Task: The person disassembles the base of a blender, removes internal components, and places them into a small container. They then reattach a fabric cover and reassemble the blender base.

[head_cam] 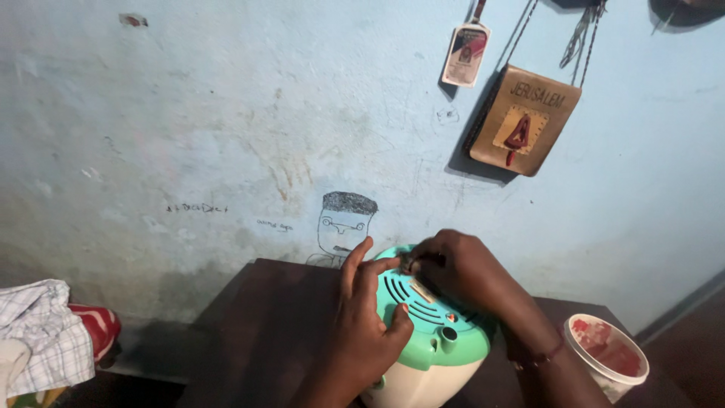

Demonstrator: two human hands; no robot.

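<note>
At lower centre, my left hand (pixel 362 325) lies flat, fingers spread, on the green-lidded appliance (pixel 427 340) on the desk (pixel 264 332). My right hand (pixel 457 268) curls fingers pinched over its far rim; what they grip is hidden.

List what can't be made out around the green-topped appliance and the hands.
- Small part pinched by the right hand: too small, covered by fingers.
- Appliance base: cut off by the bottom edge.
- Its near-left top: hidden under the left hand.
- White cup contents: only a reddish smear shows.
</note>
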